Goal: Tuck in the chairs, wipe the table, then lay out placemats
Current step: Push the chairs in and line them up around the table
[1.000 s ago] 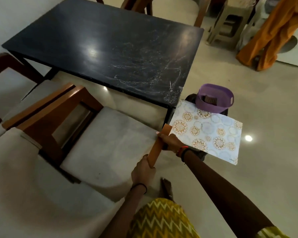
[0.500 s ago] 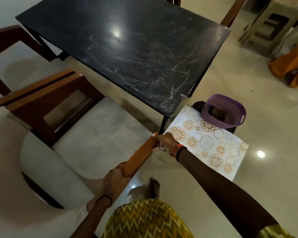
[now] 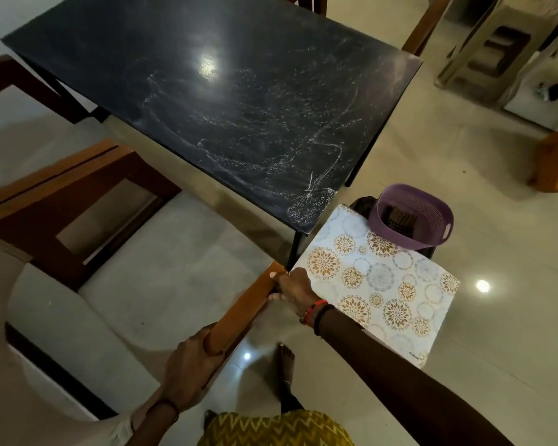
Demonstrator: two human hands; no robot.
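A black table with white smears on its top fills the upper middle. In front of it stands a wooden chair with a grey cushioned seat, its front edge under the table's near edge. My left hand grips the lower end of the chair's wooden armrest. My right hand grips the upper end of the same armrest. A white placemat with gold and grey floral circles lies on a dark stool right of the table corner.
A purple basket with a dark object inside sits on the placemat's far edge. A second chair stands at the left. A beige plastic stool is at the top right. My bare foot is on the glossy floor.
The chair has slid toward the table, with both hands still on its armrest. The view has shifted forward, so the table looks nearer and larger.
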